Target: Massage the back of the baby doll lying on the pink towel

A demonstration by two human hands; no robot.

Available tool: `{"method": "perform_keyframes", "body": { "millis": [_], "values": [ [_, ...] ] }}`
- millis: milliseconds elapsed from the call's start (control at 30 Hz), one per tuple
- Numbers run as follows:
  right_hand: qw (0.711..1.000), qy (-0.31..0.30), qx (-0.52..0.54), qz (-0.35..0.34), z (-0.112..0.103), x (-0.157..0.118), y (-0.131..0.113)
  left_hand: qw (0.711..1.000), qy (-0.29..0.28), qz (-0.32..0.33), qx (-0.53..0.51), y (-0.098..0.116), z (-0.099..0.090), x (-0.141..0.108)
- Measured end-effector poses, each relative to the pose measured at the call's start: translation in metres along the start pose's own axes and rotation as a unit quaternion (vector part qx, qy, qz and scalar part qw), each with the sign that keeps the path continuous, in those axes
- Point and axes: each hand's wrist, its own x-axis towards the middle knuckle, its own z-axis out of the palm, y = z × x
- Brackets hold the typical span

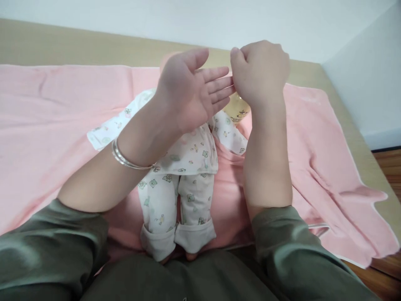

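A small figure in a white printed top (196,152) and matching trousers (161,200) lies on its back on a pink blanket (78,90). My arms hide its head, so I cannot tell whether it is a baby or a doll. Above its chest, my left hand (194,88) is open, palm up, fingers stretched to the right. My right hand (263,71) is closed in a fist by those fingertips; whatever it may hold is hidden. Partly behind the right hand shows a yellowish container (237,109) with a small printed picture.
The blanket covers a pale wooden table (354,121) and hangs in folds at the right front corner. A white wall (200,21) stands along the back. Brown wooden flooring (387,167) shows at the far right. My body is close to the trouser cuffs (196,234).
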Motion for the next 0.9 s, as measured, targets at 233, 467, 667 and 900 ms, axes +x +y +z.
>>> {"method": "perform_keyframes", "body": {
  "millis": [233, 467, 667, 900],
  "values": [
    [0.998, 0.006, -0.055, 0.043, 0.004, 0.000, -0.006, 0.991, 0.079, 0.076, 0.075, 0.002, -0.054, -0.032],
    [1.000, 0.003, 0.005, 0.011, 0.005, -0.006, 0.003, 0.888, 0.222, 0.369, 0.160, -0.016, -0.090, -0.020],
    [0.996, 0.085, 0.017, -0.002, -0.009, -0.023, -0.018, 0.857, 0.237, 0.354, 0.291, -0.049, -0.116, 0.000],
    [0.972, -0.010, 0.125, -0.197, -0.008, -0.067, -0.069, 0.878, 0.176, 0.292, 0.337, -0.056, -0.123, 0.008]
  ]
}}
